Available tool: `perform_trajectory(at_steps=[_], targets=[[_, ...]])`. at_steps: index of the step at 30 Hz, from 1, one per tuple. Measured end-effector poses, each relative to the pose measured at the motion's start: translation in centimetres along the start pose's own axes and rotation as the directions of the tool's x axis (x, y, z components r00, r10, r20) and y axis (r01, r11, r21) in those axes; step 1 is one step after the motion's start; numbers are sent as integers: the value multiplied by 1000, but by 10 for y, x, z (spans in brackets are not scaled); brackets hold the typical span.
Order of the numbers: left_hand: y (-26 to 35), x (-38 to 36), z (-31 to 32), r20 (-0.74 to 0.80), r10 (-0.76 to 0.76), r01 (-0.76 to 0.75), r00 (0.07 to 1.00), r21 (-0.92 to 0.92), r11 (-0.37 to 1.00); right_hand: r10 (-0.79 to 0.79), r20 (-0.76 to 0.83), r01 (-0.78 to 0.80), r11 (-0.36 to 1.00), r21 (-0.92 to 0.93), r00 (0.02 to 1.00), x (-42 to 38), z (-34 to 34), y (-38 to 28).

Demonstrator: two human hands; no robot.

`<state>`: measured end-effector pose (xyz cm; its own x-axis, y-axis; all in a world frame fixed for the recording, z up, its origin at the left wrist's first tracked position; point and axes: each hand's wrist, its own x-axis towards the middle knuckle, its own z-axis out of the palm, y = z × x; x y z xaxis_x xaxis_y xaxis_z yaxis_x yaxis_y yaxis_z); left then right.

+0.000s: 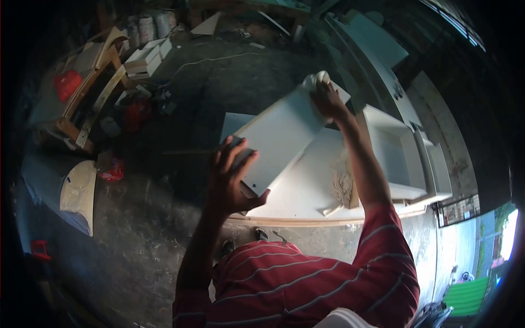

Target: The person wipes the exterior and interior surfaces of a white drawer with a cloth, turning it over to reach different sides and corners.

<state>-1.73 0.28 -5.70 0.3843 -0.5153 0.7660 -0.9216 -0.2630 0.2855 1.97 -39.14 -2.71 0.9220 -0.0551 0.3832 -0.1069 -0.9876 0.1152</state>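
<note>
White panel [287, 131], whitish cloth [313, 82], red shirt [311, 279] with pale stripes

This looks like a woodworking shop: a rough wooden bench [112, 56] at the left, pale drawer-like boxes [143, 59] at upper left, a white panel [284, 134] at the centre, an open white box [389, 147] at the right, and a scuffed, stained concrete floor [139, 254].

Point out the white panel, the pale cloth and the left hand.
White panel [284, 136]: head view, middle of its broad upper face.
Pale cloth [311, 83]: head view, its bunched visible part.
Left hand [225, 183]: head view, back of the hand.
</note>
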Motion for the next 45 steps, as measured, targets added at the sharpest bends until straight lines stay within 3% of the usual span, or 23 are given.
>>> perform_trajectory(at_steps=[1,2,4,6,8,9,12,14,16,18,20,22,24,28,32,36,37,38,40,42,43,44,45], targets=[[-1,0,1,2,-3,3,1000,-23,1000,-120,-39,118,992,-39,992,-11,-1,-21],[0,-2,2,7,-8,9,1000,-47,999,-440,-126,432,898,-83,889,-27,-4,-41],[0,-3,2,23,-36,37,999,-79,996,-629,-225,638,769,-38,744,-59,-22,-100],[1,-3,0,27,-43,44,999,-55,998,-369,-63,350,795,495,927,-69,-80,-159],[0,-5,2,17,-31,32,999,-71,997,-534,-77,535,807,248,842,-46,-43,-117],[0,-5,3,19,-31,32,999,-80,996,-619,-343,669,742,38,706,-30,-3,-82],[4,-3,0,50,-47,51,998,-88,995,-510,-12,507,857,-92,860,-12,-30,-95],[6,-4,3,-52,-129,116,990,-207,972,-728,-205,709,685,-167,655,-28,-43,-138],[2,-7,10,-84,-105,83,991,-226,970,-552,-103,561,806,188,827,-56,-73,-195],[2,-9,13,-268,-55,4,962,-190,982,-492,-58,471,783,406,869,-64,-94,-218],[4,-16,17,-255,-72,39,964,-134,990,-592,-113,603,782,159,798,-50,-63,-193],[5,-25,29,-276,-204,113,939,-312,943,-422,-69,428,890,156,904,-39,-38,-172],[6,-33,32,-232,-218,155,948,-259,953,-361,-84,370,909,190,929,-49,-56,-188],[7,-42,44,-142,-327,289,934,-236,928,-479,-69,472,810,348,875,-87,-83,-218],[3,-45,50,-126,-382,312,915,-377,872,-631,-206,647,763,9,748,-63,-59,-156],[5,-45,45,-115,-368,320,922,-304,897,-323,-224,393,758,520,919,-75,-70,-196],[5,-48,45,-104,-371,339,923,-239,910,-368,-52,322,728,605,929,-81,-86,-212],[3,-50,46,-94,-372,341,924,-242,908,-472,-259,538,732,418,843,-86,-100,-221],[-1,-54,51,-107,-324,286,940,-269,920,-594,-184,621,736,268,783,-79,-77,-202],[5,-51,45,-106,-346,314,932,-239,919,-573,-355,673,660,334,738,-62,-66,-164],[5,-52,46,-104,-351,316,931,-257,913,-434,-239,495,734,464,868,-56,-59,-142],[4,-53,46,-105,-358,319,928,-274,907,-500,-328,566,810,150,802,-46,-25,-99],[3,-53,47,-96,-341,303,935,-281,911,-188,37,164,923,347,981,-33,-52,-95]])
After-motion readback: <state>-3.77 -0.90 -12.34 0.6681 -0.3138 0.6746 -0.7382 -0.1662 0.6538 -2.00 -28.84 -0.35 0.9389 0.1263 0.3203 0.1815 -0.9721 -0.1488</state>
